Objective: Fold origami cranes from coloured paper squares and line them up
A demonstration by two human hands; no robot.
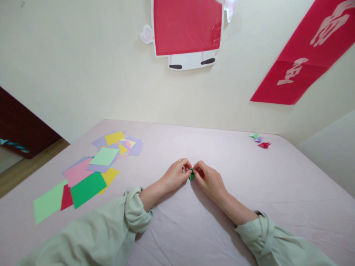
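Observation:
A small folded piece of dark green paper (191,176) is pinched between my two hands, just above the middle of the table. My left hand (179,173) grips its left side between thumb and fingers. From the right, my right hand (208,178) pinches the other side with thumb and forefinger. The fingertips of both hands almost meet and cover much of the paper, so its full folded shape is hidden.
Loose coloured paper sheets, among them a green sheet (88,190) and a pink sheet (80,172), lie spread on the left. Small folded paper figures, including a red one (264,145), stand at the back right. A pale cloth covers the table (172,236), which meets the wall behind.

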